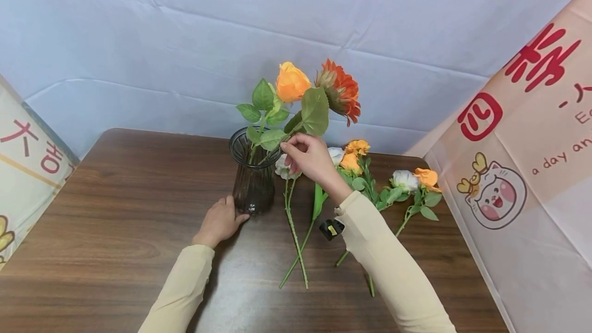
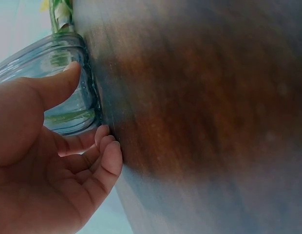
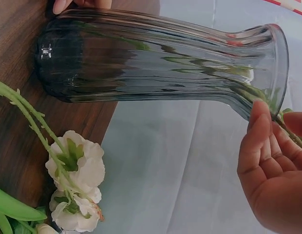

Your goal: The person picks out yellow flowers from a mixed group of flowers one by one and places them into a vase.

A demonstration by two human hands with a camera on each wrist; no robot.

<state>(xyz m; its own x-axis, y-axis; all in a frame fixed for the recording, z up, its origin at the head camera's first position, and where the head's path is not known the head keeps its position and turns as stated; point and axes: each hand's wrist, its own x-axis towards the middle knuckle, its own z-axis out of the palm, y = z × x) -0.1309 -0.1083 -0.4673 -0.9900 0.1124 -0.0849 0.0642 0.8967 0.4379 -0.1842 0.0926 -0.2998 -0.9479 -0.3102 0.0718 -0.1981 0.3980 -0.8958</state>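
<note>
Right grip (image 1: 309, 157) pinching orange-red flower (image 1: 341, 91) by stem (image 3: 290, 131), apparently controlling tilt; left grip (image 1: 219, 221) cupping vase (image 1: 253, 186) low, likely steadying it.

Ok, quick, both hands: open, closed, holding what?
Left hand: holding the vase at its base.
Right hand: closed, pinching the red-orange flower by its stem.

Upright dark glass vase (image 1: 253, 186), orange rose (image 1: 293, 82) inside, red-orange flower (image 1: 346, 90) leaning right
</note>
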